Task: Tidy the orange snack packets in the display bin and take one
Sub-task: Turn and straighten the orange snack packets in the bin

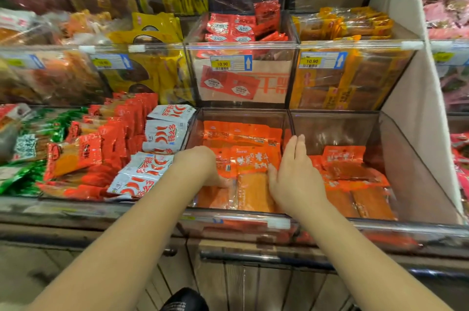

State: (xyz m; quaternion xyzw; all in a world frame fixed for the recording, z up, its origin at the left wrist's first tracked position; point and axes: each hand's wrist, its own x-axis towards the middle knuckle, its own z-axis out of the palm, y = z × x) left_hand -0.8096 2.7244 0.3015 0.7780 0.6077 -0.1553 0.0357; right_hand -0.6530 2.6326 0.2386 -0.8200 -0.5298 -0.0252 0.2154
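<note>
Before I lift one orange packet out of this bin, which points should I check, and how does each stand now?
1. Both grips in the right place: the left grip and the right grip are inside the clear bin. Ok.
2. One packet held: the right grip lies flat with straight fingers and holds nothing. The left grip bends its fingertips down onto a front packet, but its hold is unclear. Cannot tell.
3. Packets tidy: the back row lies flat and the front ones lie side by side. Ok.
4. Way upward free: nothing is over the grips. Ok.
5. No mixing: the divider keeps the neighbour packets apart. Ok.
</note>
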